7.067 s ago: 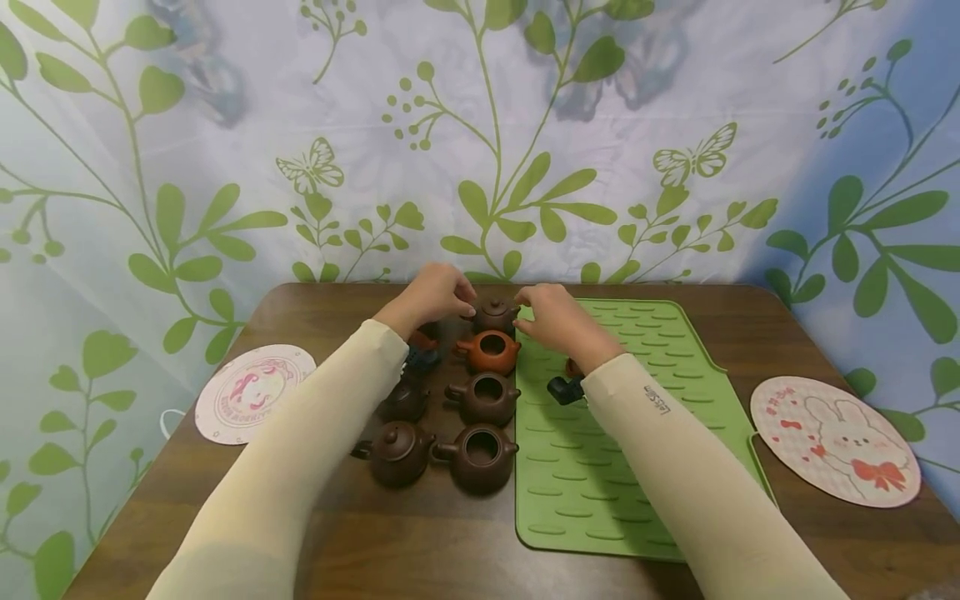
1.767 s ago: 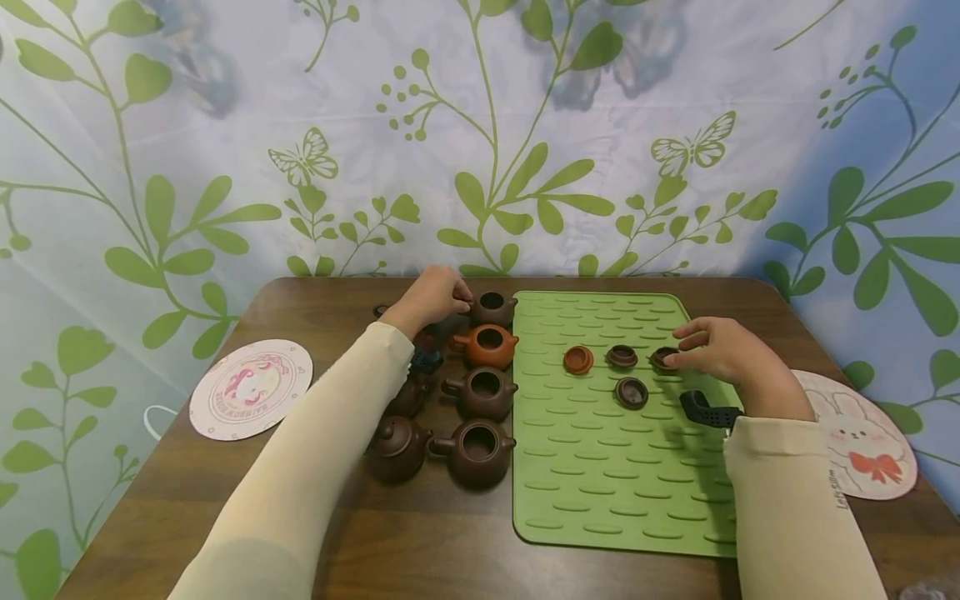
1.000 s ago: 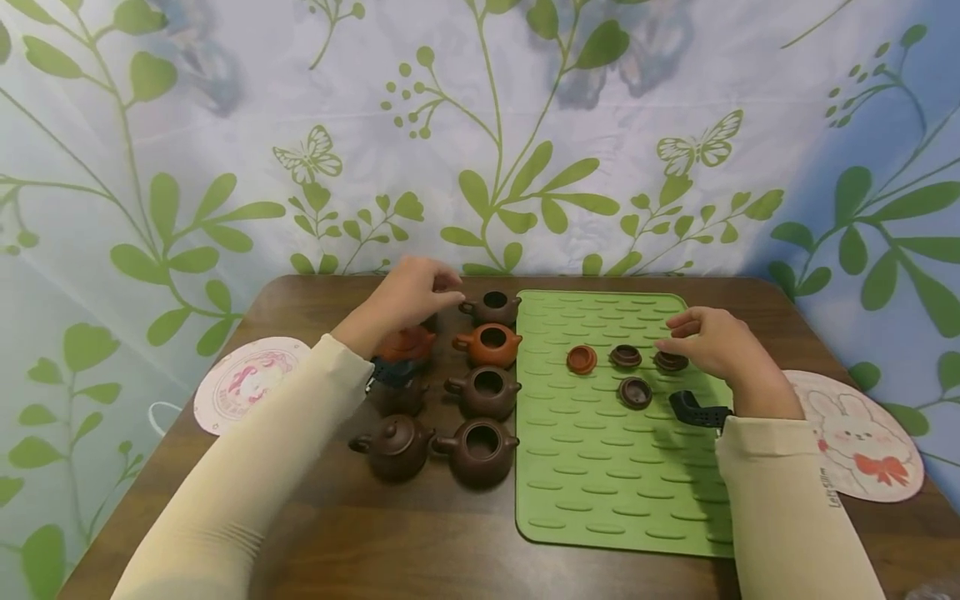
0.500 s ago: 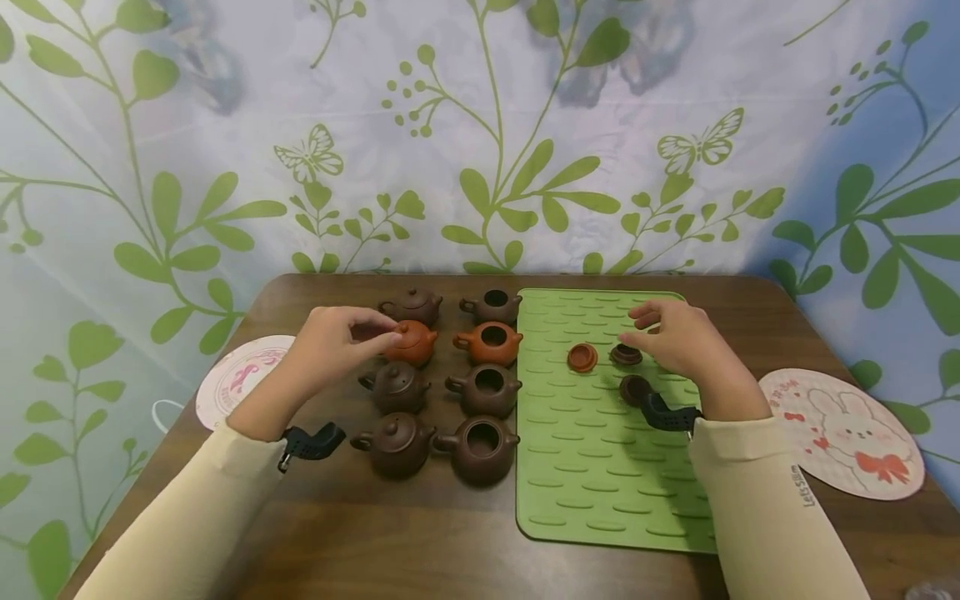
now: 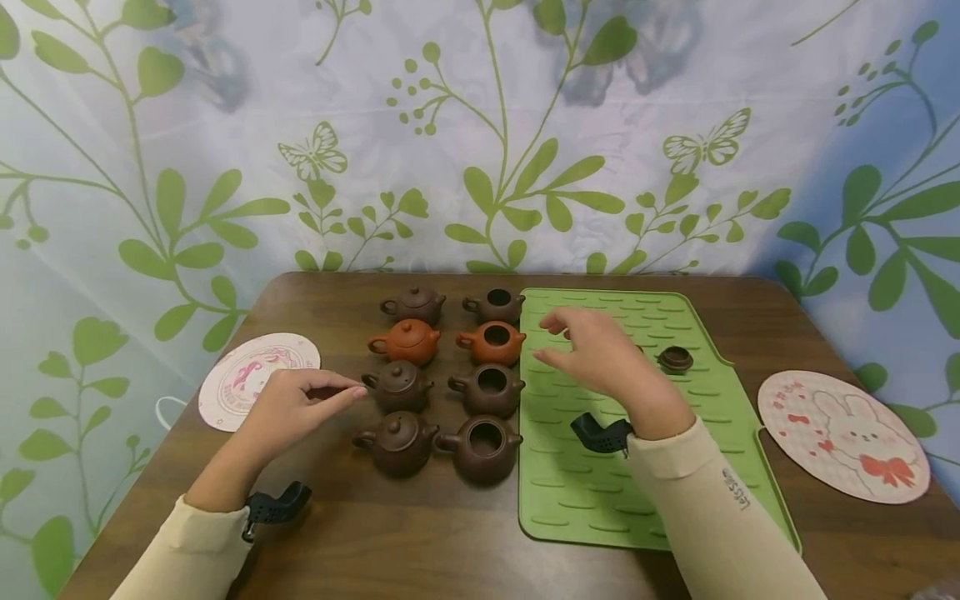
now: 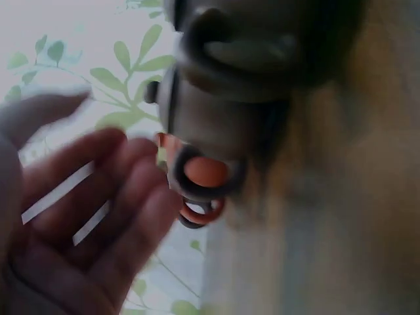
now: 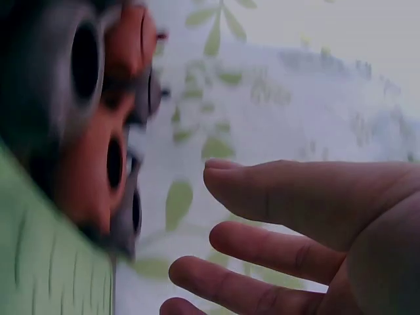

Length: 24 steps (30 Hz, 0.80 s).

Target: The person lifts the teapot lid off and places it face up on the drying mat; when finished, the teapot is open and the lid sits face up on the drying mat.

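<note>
My left hand (image 5: 300,408) hovers beside the handle of a lidded dark brown teapot (image 5: 397,387), fingers relaxed and nothing held. In the left wrist view its fingers (image 6: 141,216) are extended next to blurred teapots. Over the green mat (image 5: 577,500), my right hand (image 5: 607,358) is held with thumb and fingers apart, nothing between them. To its left stands a column of lidless teapots: a far brown one (image 5: 498,316), an orange one (image 5: 497,357) and two nearer brown ones. One dark lid (image 5: 676,360) lies on the mat; the other lids are mostly hidden behind the right hand.
A left column of lidded teapots includes an orange one (image 5: 411,343) and a near brown one (image 5: 400,446). Round mats with printed pictures lie left (image 5: 255,375) and right (image 5: 843,437) on the wooden table (image 5: 420,533). A leaf-patterned curtain hangs behind.
The far teapot in the right column had its lid on earlier; now it is lidless. My left hand has left its handle and come nearer. The right hand has moved left from the lids.
</note>
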Available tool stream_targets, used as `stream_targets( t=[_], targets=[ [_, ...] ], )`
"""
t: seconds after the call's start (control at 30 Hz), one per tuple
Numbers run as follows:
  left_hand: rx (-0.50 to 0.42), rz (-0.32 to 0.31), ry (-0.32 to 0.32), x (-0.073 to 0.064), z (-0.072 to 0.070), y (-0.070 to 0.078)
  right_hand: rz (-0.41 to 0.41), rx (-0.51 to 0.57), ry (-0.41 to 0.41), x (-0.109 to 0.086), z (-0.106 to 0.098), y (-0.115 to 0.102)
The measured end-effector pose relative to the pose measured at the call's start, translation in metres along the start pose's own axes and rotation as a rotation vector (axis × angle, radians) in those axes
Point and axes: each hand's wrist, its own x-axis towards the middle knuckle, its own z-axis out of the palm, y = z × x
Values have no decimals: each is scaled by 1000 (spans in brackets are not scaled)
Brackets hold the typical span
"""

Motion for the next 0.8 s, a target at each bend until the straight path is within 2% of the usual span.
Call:
stream_targets(
  t=[0.13,0.27,0.37,0.6,0.8],
  targets=[
    [-92,41,-49,-6,5,-7,-114,-16,-33,7,23,-28],
    [-163,27,-75,-12,8,-11,-265,-22,-96,9,50,-54],
    [-190,43,-104,-13,12,-13,-356,-31,-137,10,66,-72],
    [-238,128,-118,-14,16,-17,-468,-121,-163,12,88,-101],
    [-297,138,-127,-18,22,-24,-559,-175,-137,12,103,-109]
  ],
)
